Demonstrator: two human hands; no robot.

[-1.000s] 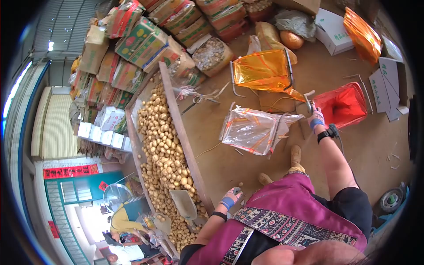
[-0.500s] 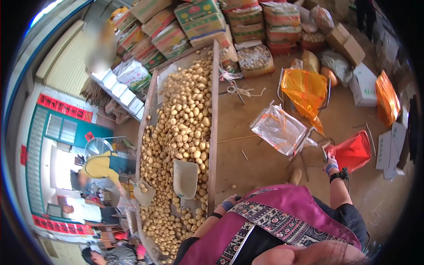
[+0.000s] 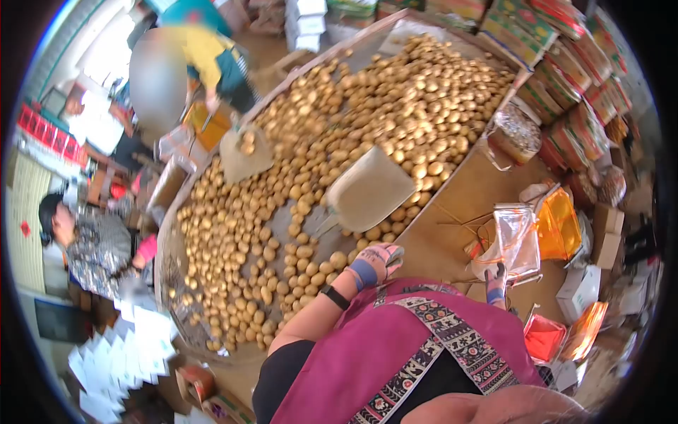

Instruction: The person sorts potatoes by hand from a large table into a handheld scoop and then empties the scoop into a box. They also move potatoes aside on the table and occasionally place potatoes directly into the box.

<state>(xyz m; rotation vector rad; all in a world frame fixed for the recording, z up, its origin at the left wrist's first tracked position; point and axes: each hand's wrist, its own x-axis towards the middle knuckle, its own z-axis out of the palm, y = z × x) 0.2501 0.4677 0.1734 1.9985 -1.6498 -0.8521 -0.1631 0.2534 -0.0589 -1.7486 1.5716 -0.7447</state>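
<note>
My left hand (image 3: 378, 263), in a pink and grey glove, is beside the near edge of a large wooden bin (image 3: 462, 169) full of potatoes (image 3: 311, 152). Its fingers are loosely bent and apart, with nothing visible in them. Farther right, my right hand (image 3: 496, 281), also gloved, has its fingers apart at the lower edge of a clear plastic bag (image 3: 517, 240) on a stand. A pale scoop (image 3: 372, 189) lies on the potatoes near the bin's close side. Below and right of my right hand is a red bag (image 3: 544, 338).
Across the bin, a person in yellow (image 3: 203, 56) is near another scoop (image 3: 246, 152) bearing potatoes. Another person (image 3: 99, 244) is at the left. An orange bag (image 3: 558, 225), cardboard boxes (image 3: 607, 233) and a white box (image 3: 578, 291) are on the right.
The view has turned and shifted toward the bin. My right hand has left the red bag and is now at the clear bag. My left hand shows more fully beside the bin.
</note>
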